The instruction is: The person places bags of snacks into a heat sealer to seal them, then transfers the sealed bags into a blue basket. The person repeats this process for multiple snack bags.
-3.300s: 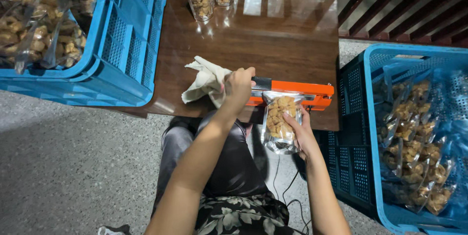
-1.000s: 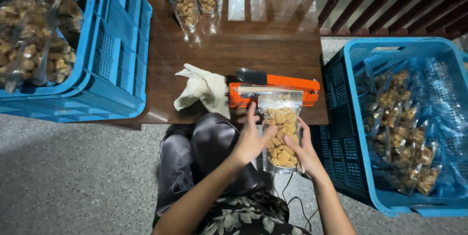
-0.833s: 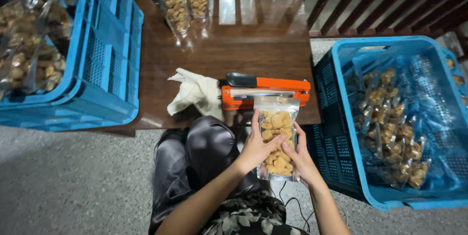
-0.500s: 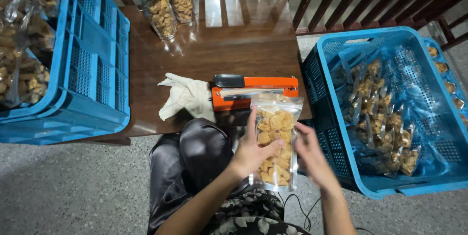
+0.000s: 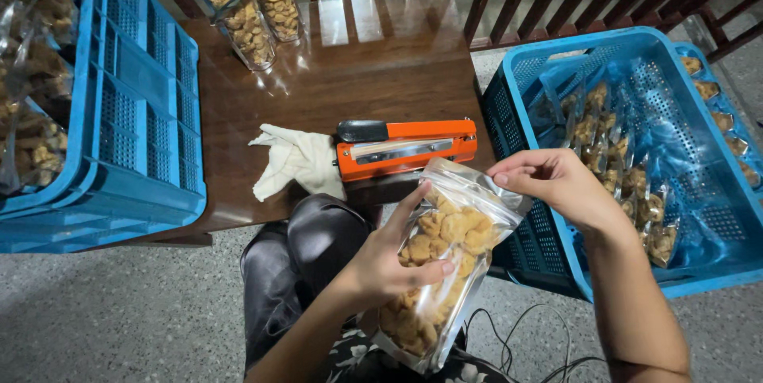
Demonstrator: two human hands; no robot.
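Note:
A clear plastic pouch of golden fried snack pieces (image 5: 447, 232) is tilted over my lap. My left hand (image 5: 389, 260) cradles its middle from the left, fingers spread across the front. My right hand (image 5: 556, 186) pinches the pouch's upper right corner. Just beyond the pouch, an orange heat sealer with a black handle (image 5: 405, 147) lies on the front edge of the dark wooden table (image 5: 381, 65). A crumpled white cloth (image 5: 296, 162) rests to the left of the sealer.
A blue crate (image 5: 556, 73) on the floor at the right holds several filled pouches. Stacked blue crates (image 5: 135, 129) at the left also hold snack bags. Two open filled pouches (image 5: 250, 9) stand at the table's far left. A wooden railing runs behind. Cables lie on the floor.
The pouch left the sealer's jaw and came down toward my lap, now tilting right. My left hand moved off the sealer handle onto the pouch; my right hand shifted to its top corner.

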